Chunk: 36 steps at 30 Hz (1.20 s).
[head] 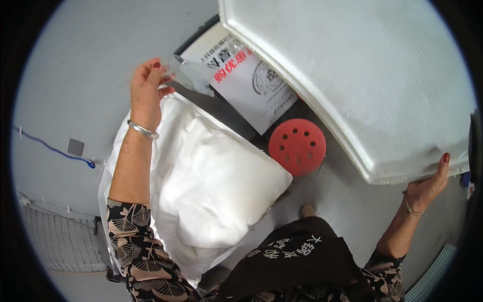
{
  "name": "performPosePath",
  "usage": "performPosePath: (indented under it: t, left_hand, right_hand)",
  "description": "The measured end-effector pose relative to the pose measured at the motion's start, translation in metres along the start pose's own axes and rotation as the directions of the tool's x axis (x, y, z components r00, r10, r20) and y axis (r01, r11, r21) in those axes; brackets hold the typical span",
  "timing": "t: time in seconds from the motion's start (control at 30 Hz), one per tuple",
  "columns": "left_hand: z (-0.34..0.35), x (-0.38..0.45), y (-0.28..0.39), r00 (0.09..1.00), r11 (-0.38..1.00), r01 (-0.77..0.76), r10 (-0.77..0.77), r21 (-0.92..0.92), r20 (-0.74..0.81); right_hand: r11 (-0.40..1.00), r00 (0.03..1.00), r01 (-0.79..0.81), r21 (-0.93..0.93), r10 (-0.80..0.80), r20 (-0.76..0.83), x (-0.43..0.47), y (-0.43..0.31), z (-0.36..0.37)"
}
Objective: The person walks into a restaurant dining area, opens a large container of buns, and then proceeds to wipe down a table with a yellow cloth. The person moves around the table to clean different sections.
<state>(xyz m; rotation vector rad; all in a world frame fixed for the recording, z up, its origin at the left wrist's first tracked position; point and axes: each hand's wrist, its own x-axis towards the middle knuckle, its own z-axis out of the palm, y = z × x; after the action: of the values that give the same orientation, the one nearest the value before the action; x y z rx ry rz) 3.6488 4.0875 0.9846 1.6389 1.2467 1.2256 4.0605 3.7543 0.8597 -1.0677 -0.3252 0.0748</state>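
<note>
My left hand point(151, 81) pinches a piece of clear plastic film point(190, 75) between thumb and fingers, above the upper corner of a white fabric-like sheet or bag point(211, 181). That white item lies bunched and wrinkled below and beside my left forearm. At the right, my right hand point(428, 188) grips the lower edge of a large white foam lid or panel point(354, 83); my thumb lies on its face and the fingers are hidden underneath. The panel is raised and covers the upper right of the view.
A round red stool point(297, 147) with holes in its seat stands between the white item and the panel. Behind it is a printed board point(260, 90) bearing writing. A blue cable point(56, 149) runs along the grey surface at left, and pale slats point(432, 273) show at lower right.
</note>
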Motion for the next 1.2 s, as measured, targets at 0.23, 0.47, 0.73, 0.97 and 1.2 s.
performPosePath:
  t: [0.23, 0.47, 0.73, 0.97, 1.2]
  left_hand:
    - [-0.042, -0.001, -0.026, 0.981, 0.984, -0.18, 0.18, -0.007, 0.074]
    - [-0.036, 0.0, -0.017, 0.962, 0.95, -0.255, 0.269, -0.181, 0.056]
    - [-0.036, -0.013, 0.011, 0.92, 0.796, 0.052, 0.197, -0.604, 0.339]
    - [0.0, -0.047, 0.056, 0.754, 0.636, 0.151, 0.421, -0.757, 0.505]
    - [0.043, -0.082, 0.06, 0.685, 0.67, 0.336, 0.309, -0.662, 0.66]
  right_hand:
    - [0.952, 0.987, -0.16, 0.261, 0.146, 0.071, -0.003, -0.003, 0.014]
    - [0.873, 0.907, -0.397, 0.283, 0.327, 0.264, 0.002, 0.009, 0.006]
    - [0.792, 0.735, -0.61, -0.029, 0.578, 0.355, 0.017, 0.053, -0.029]
    - [0.764, 0.616, -0.426, -0.484, 0.637, 0.464, -0.064, 0.035, -0.018]
    - [0.87, 0.551, 0.081, -0.486, 0.368, 0.749, -0.172, -0.083, 0.088]
